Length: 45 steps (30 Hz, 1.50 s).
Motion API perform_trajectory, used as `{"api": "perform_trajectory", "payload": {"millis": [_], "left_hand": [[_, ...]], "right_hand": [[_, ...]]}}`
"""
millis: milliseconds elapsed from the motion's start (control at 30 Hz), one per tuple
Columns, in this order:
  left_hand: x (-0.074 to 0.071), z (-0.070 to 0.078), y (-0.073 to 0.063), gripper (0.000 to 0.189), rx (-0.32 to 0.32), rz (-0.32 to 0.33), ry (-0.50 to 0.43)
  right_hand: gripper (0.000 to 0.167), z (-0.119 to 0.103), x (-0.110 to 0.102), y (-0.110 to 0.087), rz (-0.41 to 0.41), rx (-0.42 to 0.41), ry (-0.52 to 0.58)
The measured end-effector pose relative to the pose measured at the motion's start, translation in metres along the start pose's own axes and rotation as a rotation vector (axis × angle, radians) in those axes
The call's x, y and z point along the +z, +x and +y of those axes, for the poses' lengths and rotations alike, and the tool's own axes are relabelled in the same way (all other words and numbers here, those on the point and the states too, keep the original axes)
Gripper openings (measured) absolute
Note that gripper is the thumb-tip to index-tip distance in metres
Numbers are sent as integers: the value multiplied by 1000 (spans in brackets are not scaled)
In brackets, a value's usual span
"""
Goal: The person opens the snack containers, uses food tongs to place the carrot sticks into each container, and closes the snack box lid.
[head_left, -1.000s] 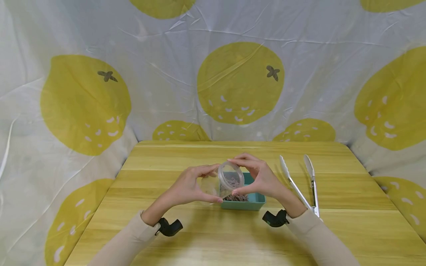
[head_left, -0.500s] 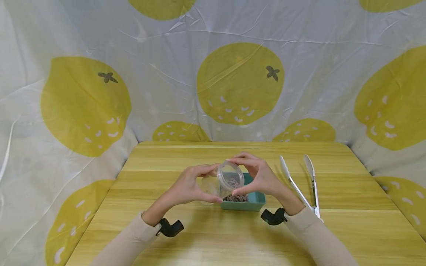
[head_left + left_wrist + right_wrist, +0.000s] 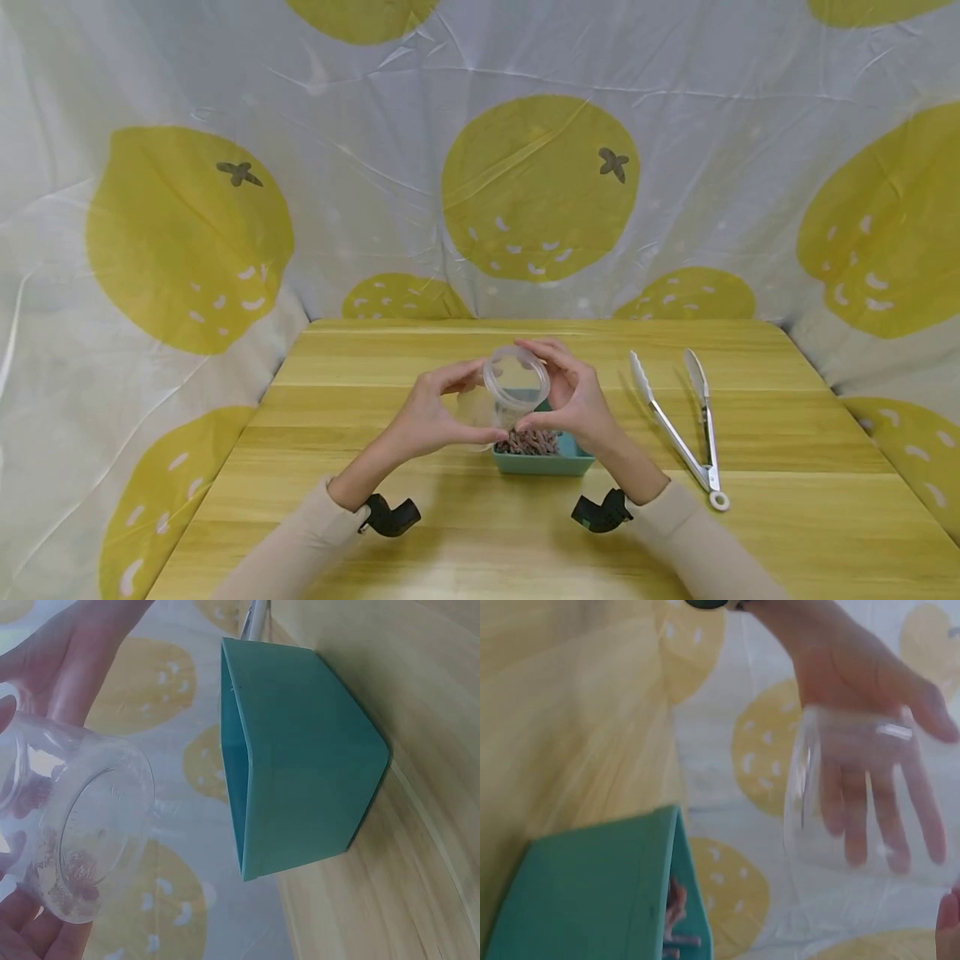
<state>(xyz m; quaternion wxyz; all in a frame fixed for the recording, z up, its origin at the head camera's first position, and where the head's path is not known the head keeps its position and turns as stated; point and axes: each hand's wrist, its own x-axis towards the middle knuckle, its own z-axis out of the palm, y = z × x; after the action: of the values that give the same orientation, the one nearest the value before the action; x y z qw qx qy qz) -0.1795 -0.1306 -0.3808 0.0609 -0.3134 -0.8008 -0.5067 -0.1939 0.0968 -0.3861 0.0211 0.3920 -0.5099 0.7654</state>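
Above the teal box point(image 3: 542, 464), the left grip point(image 3: 438, 414) and right grip point(image 3: 576, 404) are holding the clear cup point(image 3: 516, 387), probably light but slippery, safest around its wall.

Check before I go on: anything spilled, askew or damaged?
Nothing clearly stands out: the brownish strips lie inside the teal container, with no spill visible on the table, and the tongs lie spread to the right. One doubt: the left wrist view shows reddish-brown specks through the clear cup; I can't tell whether they're residue.

Beige sleeves point(image 3: 306, 546), black wrist devices point(image 3: 393, 517) (bent like elbows)
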Motion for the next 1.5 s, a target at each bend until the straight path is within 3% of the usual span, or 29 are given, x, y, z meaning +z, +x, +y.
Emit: {"api": "perform_trajectory", "payload": {"millis": [167, 400, 600, 867, 1133, 1333, 1500], "left_hand": [[0, 2, 0, 82, -7, 10, -10], [-2, 3, 0, 80, 32, -2, -16], [-5, 9, 0, 80, 31, -8, -18], [-5, 7, -7, 77, -19, -87, -86], [-3, 5, -8, 81, -21, -51, -51], [-5, 6, -6, 79, 14, 11, -18], [-6, 6, -5, 80, 12, 27, -10]], "right_hand": [[88, -3, 11, -3, 106, 76, -15], [85, -3, 10, -4, 110, 103, -8], [81, -3, 8, -3, 66, 67, 2], [79, -2, 4, -1, -60, 94, 54], [87, -1, 0, -1, -94, 63, 85], [93, -3, 4, -6, -36, -37, 110], [93, -6, 14, -10, 59, -15, 99]]}}
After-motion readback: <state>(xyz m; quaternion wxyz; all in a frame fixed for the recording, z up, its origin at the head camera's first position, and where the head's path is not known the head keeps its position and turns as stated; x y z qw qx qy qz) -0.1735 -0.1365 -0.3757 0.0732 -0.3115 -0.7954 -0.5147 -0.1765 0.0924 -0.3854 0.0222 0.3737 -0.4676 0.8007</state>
